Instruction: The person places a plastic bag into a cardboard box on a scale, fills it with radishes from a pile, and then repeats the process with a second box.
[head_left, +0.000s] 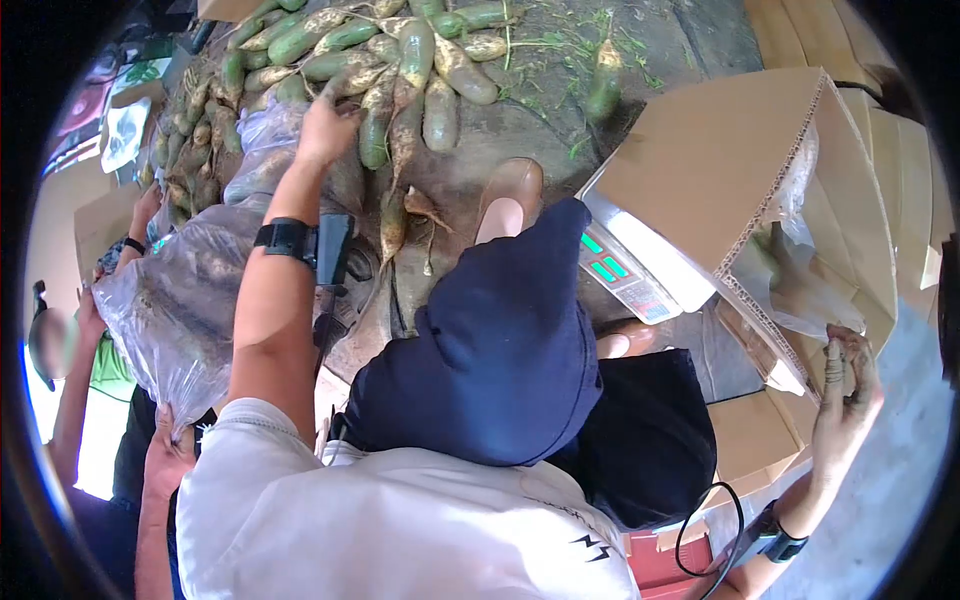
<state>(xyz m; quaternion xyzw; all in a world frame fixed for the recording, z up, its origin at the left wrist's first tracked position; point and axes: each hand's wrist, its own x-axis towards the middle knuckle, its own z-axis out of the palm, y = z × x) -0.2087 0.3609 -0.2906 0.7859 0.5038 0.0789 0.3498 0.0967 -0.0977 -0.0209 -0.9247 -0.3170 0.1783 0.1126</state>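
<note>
My left hand (328,130) is over the heap of green radishes (345,38), its fingers curled around the root end of one soil-streaked radish (358,80). Part of that grip is hidden. On the far right, my right hand (850,375) pinches the edge of a clear plastic bag (800,300) at the rim of an open cardboard box (735,150). The bag lines the box, and something greenish shows dimly inside. Below my left hand, a large filled plastic bag (190,300) lies beside my left arm.
A digital scale (640,290) with lit green displays sits under the box. Other people's hands (168,450) hold the filled bag at the left. One radish (605,85) lies apart among leaf scraps. Flattened cardboard (800,40) lies at the upper right.
</note>
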